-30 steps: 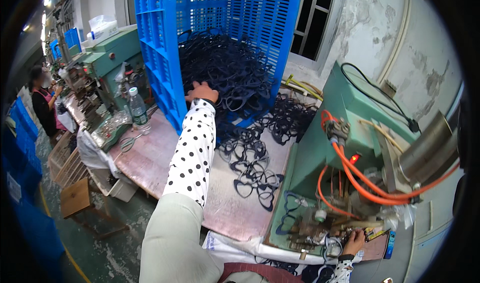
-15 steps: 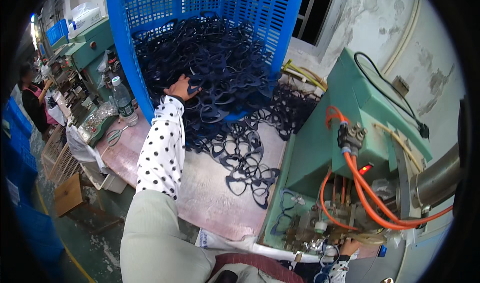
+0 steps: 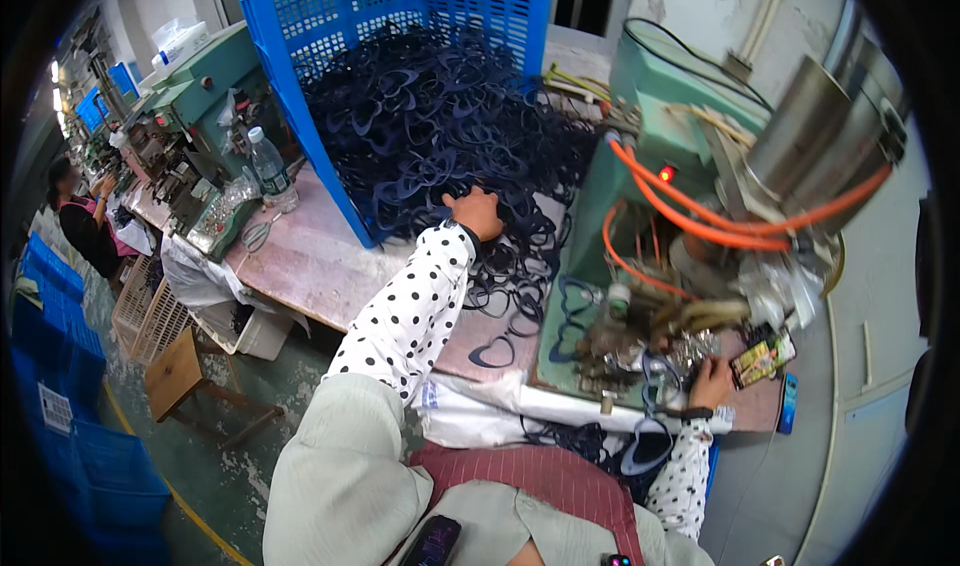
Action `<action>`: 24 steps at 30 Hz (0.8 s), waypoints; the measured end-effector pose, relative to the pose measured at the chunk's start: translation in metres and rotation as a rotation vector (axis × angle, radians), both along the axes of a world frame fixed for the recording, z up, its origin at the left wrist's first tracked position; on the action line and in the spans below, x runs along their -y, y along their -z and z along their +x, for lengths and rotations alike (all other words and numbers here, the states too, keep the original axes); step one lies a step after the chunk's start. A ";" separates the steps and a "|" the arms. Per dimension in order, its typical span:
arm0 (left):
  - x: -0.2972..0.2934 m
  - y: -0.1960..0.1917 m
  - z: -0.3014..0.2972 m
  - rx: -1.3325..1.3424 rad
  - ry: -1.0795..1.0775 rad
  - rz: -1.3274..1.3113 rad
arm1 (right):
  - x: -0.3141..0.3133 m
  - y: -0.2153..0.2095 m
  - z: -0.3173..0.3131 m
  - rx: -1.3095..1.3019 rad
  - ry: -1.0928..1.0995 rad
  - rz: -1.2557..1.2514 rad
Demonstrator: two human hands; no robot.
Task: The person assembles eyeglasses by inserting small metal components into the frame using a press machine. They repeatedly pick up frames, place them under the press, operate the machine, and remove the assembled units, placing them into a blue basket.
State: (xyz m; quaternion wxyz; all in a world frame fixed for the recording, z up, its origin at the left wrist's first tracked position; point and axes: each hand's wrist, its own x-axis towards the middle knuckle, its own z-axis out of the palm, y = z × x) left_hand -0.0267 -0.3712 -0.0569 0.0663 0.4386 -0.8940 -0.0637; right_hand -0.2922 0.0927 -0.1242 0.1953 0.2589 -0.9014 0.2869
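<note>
My left hand (image 3: 475, 213), in a white sleeve with black dots, reaches to the near edge of a heap of dark blue eyeglass frames (image 3: 430, 116). Its fingers curl down onto the frames there, and the fingertips are partly hidden. The heap spills out of a blue plastic basket (image 3: 355, 201) across the table. At the lower right my right hand (image 3: 712, 384) is closed by the metal working parts of a green machine (image 3: 585, 251); what its fingers hold is unclear. Just left of it, one dark blue eyeglass frame (image 3: 647, 448) hangs at the machine's front edge.
Orange hoses (image 3: 690, 211) loop over the machine beside a metal cylinder (image 3: 800, 131). A water bottle (image 3: 270, 171) and scissors (image 3: 258, 234) are on the table's left. A wooden stool (image 3: 172, 371) stands on the floor; a co-worker (image 3: 88, 221) is at the far left.
My left hand has moved right and nearer, from inside the basket to the heap's near edge. The view has swung, showing more of the right hand, which remains by the machine.
</note>
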 end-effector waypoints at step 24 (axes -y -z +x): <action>-0.194 0.079 0.056 -0.347 -0.077 -0.072 | -0.004 -0.004 0.010 -0.089 -0.181 -0.175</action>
